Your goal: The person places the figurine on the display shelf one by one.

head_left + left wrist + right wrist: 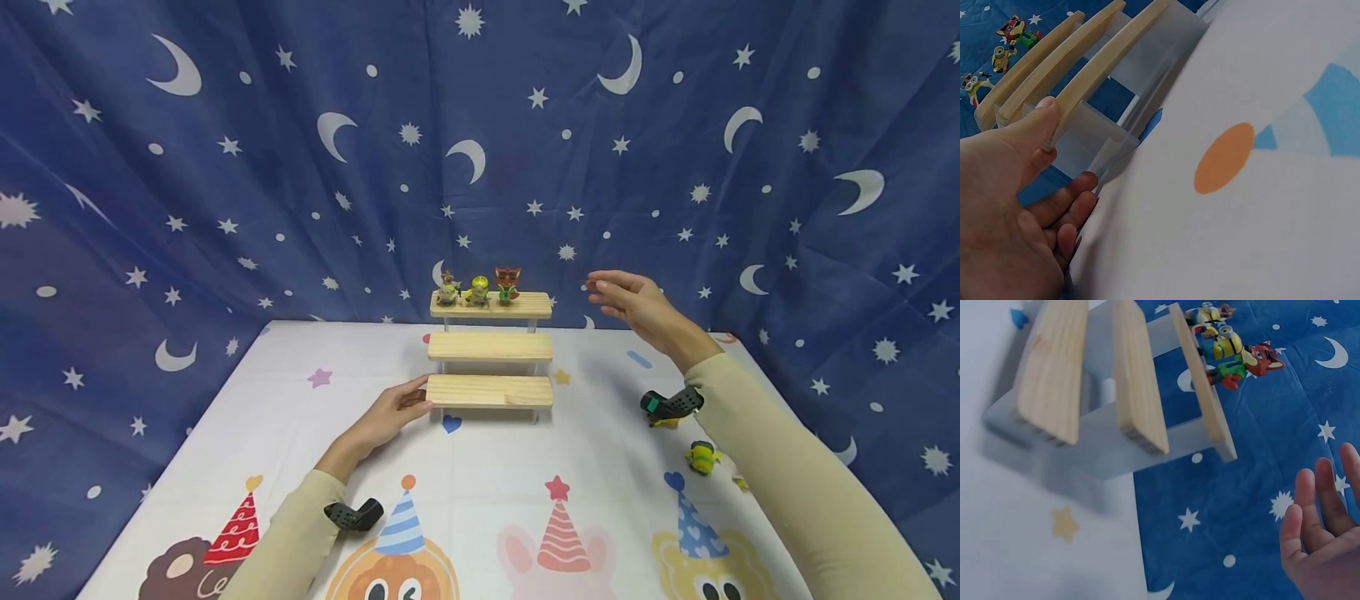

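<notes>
A three-tier wooden display stand (489, 347) with clear side panels stands at the far middle of the table. On its top tier, two yellow goggled figurines (478, 291) and a red fox figurine (507, 286) in green stand in a row, the fox rightmost. My left hand (392, 414) grips the left end of the lowest board; in the left wrist view its thumb (1047, 109) lies over the board's edge, an index finger just below. Raised in the air right of the top tier, my right hand (637, 307) holds nothing, its fingers (1329, 494) loosely extended and apart from the fox.
On the table's right side, a yellow-green figurine (702, 457) lies beside my right forearm. Another yellow one (663, 422) shows partly under the wrist camera, and a third piece (740, 482) is mostly hidden by the sleeve. A blue starry curtain (480, 167) hangs behind.
</notes>
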Demonstrator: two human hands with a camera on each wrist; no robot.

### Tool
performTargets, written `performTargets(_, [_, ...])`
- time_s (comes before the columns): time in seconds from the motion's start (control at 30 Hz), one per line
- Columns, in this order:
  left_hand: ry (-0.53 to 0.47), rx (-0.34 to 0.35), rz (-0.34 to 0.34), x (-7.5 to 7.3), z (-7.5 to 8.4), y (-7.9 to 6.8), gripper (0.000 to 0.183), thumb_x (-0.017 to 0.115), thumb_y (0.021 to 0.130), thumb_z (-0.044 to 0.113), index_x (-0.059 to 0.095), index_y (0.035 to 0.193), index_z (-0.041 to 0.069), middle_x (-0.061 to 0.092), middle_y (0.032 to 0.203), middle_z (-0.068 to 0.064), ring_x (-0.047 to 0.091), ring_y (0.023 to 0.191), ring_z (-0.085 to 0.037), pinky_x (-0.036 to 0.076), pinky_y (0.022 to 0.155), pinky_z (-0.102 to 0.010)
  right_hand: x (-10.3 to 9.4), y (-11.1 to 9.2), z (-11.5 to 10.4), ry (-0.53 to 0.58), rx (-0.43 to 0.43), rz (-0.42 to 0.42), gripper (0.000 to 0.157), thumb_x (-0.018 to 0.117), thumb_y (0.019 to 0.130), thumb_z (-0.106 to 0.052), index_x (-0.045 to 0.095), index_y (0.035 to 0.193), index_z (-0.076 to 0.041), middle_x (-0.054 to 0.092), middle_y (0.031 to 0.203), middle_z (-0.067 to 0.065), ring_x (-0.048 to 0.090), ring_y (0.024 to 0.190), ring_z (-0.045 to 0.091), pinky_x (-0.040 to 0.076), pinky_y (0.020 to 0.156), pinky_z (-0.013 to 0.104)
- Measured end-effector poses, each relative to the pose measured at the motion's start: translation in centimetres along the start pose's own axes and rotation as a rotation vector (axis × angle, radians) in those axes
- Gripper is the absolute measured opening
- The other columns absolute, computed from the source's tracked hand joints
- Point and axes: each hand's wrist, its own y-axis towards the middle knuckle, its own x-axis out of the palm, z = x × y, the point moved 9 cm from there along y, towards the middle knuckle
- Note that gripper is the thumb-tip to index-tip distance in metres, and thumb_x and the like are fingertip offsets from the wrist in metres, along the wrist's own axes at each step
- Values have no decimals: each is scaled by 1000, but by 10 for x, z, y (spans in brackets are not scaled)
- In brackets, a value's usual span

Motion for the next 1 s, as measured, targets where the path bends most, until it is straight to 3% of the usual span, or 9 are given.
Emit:
performTargets(0.2, [14,3,7,1,-1,-1,71,63,101,33,30,160,12,48,154,-21,46,143,-38,38,119,-53,-12,-23,13,-16,-39,7,43,56,104,-40,53,139,-16,55,130,-13,60,117,3,47,105,21])
performTargets(0.37, [27,-2,10,1,-3,-2,70,62,101,34,30,160,13,48,154,-21,47,143,-38,38,119,-54,-19,-39,28,-25,-53,34,36,57,104,-37,55,135,-19,59,123,-17,63,111,0,50,95,12])
performTargets(0.63, [9,17,5,0,1,-1,70,62,101,31,30,160,11,48,154,-22,46,144,-39,37,120,-54,-34,-56,54,-8,-35,60,29,56,105,-35,55,130,-22,64,116,-23,64,105,-3,51,93,11])
performTargets(1.0, [7,18,-4,1,-1,-1,70,62,102,31,30,160,12,50,152,-21,48,142,-38,37,120,-54,-46,-79,86,-76,-5,52,52,56,104,-39,48,145,-7,64,117,-27,64,109,-2,52,93,10])
